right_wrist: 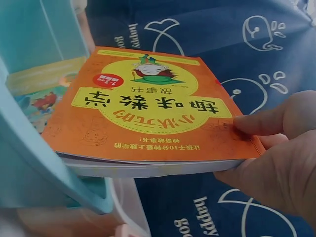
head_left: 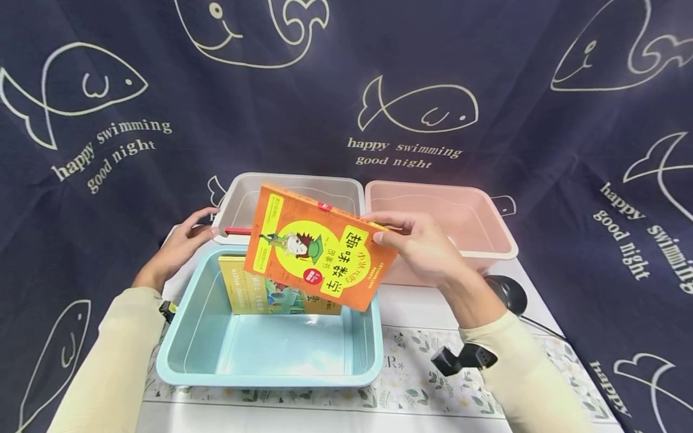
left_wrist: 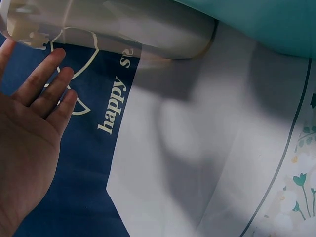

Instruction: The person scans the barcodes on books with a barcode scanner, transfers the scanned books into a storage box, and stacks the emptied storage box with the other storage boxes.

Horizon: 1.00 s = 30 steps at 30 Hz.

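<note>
My right hand (head_left: 419,243) pinches one end of an orange book (head_left: 352,231), thumb on the front cover. The book is tilted above the light blue bin (head_left: 271,380); the right wrist view shows its cover and page edges (right_wrist: 163,169). Inside that bin, a yellow and green book (head_left: 238,285) leans against the far wall, partly hidden by the orange one. My left hand (head_left: 186,243) is beside the left end of the grey bin (head_left: 292,178), fingers extended; whether they touch its rim is unclear. In the left wrist view, the left palm (left_wrist: 29,138) holds nothing.
A pink bin (head_left: 444,192) stands right of the grey one. Something red (head_left: 238,231) shows at the grey bin's front edge. To the right lies a black round object (head_left: 509,293) with a cable. A dark blue fish-print cloth (head_left: 303,120) hangs behind.
</note>
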Available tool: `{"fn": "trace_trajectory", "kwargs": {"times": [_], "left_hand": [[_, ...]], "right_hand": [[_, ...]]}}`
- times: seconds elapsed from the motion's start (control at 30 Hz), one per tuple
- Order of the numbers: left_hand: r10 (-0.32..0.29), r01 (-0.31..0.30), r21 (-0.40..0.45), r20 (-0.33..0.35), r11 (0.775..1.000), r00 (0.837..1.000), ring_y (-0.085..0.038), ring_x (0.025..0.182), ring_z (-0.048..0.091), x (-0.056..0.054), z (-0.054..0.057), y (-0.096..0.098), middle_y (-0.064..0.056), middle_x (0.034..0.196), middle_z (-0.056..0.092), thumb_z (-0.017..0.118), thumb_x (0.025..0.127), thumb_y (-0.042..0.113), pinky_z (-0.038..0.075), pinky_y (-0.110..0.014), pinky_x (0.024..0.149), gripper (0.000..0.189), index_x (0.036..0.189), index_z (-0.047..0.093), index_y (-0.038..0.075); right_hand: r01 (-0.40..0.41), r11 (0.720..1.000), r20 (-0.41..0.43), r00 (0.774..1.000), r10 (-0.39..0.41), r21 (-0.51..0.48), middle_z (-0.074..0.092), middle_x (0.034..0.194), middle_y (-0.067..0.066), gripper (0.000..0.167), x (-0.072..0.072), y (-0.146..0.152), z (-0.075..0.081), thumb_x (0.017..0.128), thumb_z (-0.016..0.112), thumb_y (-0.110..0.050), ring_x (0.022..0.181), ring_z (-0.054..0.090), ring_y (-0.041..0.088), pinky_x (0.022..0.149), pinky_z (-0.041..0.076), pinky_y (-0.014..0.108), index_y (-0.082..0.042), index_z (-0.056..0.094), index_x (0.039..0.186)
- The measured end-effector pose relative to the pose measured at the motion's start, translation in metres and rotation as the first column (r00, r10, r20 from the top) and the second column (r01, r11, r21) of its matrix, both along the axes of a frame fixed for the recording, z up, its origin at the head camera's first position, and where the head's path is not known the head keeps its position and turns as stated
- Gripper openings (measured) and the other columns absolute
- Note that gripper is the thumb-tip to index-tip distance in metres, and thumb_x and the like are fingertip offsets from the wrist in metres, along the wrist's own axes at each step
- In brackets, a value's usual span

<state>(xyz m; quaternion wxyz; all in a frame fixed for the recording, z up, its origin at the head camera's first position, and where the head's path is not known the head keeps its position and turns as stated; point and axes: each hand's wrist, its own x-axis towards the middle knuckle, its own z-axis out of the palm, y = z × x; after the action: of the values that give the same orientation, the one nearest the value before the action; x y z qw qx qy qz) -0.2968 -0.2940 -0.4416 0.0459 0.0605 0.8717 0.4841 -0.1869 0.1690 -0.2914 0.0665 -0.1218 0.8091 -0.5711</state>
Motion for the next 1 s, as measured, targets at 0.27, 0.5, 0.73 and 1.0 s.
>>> {"fn": "trace_trajectory", "kwargs": {"times": [0.27,0.5,0.73,1.0], "left_hand": [[-0.009,0.009,0.006,0.007,1.0,1.0,-0.027,0.133,0.054,0.003,0.003,0.002,-0.023,0.155,0.051,0.055,0.105,0.049,0.039,-0.065,0.114,0.067,0.163,0.027,0.031],[-0.011,0.011,-0.017,-0.003,1.0,1.0,-0.03,0.133,0.055,0.005,0.006,0.002,-0.022,0.154,0.052,0.054,0.104,0.053,0.043,-0.06,0.11,0.066,0.162,0.029,0.035],[-0.007,0.007,-0.035,-0.017,0.999,1.0,0.001,0.114,0.057,0.003,0.005,-0.001,-0.022,0.15,0.056,0.055,0.105,0.05,0.046,-0.047,0.104,0.064,0.162,0.031,0.033],[-0.01,0.01,-0.006,-0.015,1.0,1.0,0.011,0.107,0.053,0.002,0.002,0.0,-0.023,0.15,0.055,0.057,0.104,0.049,0.041,-0.061,0.111,0.066,0.162,0.03,0.031]], "right_hand": [[0.018,0.995,-0.061,0.998,-0.024,-0.098,0.077,0.107,-0.001,0.036,0.013,0.02,0.014,0.097,0.061,0.003,0.089,0.073,0.014,0.081,0.06,0.023,0.006,0.065,0.133],[0.046,0.995,-0.094,0.994,-0.054,-0.084,0.078,0.102,-0.001,0.032,0.024,0.042,0.02,0.098,0.061,0.003,0.087,0.075,0.019,0.079,0.061,0.025,0.003,0.068,0.129],[0.125,0.99,-0.072,0.989,-0.13,-0.073,0.077,0.103,-0.001,0.033,0.036,0.067,0.016,0.099,0.063,0.0,0.087,0.076,0.017,0.079,0.063,0.026,0.003,0.067,0.131],[0.162,0.976,-0.013,0.986,-0.166,-0.148,0.076,0.104,0.002,0.032,0.053,0.099,0.004,0.099,0.065,-0.001,0.087,0.075,0.017,0.078,0.063,0.027,0.001,0.068,0.131]]}}
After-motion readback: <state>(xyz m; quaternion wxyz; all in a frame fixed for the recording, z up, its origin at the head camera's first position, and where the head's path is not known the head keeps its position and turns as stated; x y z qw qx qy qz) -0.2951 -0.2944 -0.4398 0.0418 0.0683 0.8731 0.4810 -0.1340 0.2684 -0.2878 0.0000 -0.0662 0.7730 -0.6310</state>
